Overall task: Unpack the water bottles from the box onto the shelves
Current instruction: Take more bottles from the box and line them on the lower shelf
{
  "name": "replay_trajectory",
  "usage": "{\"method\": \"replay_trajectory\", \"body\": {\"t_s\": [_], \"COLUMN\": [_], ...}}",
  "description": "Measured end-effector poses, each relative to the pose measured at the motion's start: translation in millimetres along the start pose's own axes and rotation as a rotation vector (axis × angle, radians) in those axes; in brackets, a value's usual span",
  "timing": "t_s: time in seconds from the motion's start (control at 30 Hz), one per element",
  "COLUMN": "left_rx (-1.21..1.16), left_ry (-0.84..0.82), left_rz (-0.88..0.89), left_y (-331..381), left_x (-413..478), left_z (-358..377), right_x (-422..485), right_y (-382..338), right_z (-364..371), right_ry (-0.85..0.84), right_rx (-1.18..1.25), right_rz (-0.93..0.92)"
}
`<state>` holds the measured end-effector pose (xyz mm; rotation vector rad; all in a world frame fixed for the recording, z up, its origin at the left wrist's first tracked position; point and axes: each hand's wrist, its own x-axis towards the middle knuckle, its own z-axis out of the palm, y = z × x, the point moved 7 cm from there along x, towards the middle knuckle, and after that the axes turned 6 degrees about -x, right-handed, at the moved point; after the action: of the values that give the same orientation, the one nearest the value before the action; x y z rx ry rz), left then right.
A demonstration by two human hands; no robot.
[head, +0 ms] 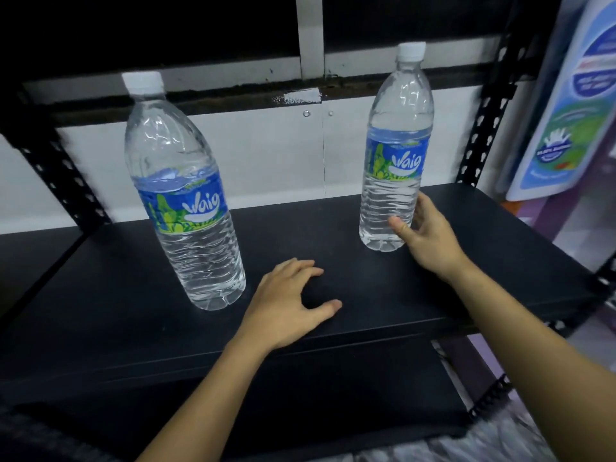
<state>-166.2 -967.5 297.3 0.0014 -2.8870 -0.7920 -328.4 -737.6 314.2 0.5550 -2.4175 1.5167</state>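
Matte black shelf, flat and smooth, between slotted black uprights. Two clear plastic bottles stand upright on it, well apart, each ribbed low down, with a blue-green label and white cap: left bottle nearer the front, right bottle further back. Right hand cups the right bottle's ribbed base, thumb in front, fingers curled behind. Left hand rests palm-down on the shelf, fingers spread

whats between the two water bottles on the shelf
In the head view, only the left hand, open, with its fingertips in the gap between the left bottle and the right bottle; the rest is bare black shelf.
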Motion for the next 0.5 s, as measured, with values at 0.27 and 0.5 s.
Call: {"method": "replay_trajectory", "body": {"t_s": [0.27,0.5], "left_rx": [0.016,0.029], "left_ry": [0.013,0.033], "left_rz": [0.014,0.031], "left_y": [2,4], "left_x": [0,0], "left_z": [0,-1], "right_x": [50,86], "right_y": [30,58], "right_z": [-10,-15], "right_ry": [-0.021,-0.088], "right_rx": [-0.02,0.0], "right_rz": [0.046,0.086]}}
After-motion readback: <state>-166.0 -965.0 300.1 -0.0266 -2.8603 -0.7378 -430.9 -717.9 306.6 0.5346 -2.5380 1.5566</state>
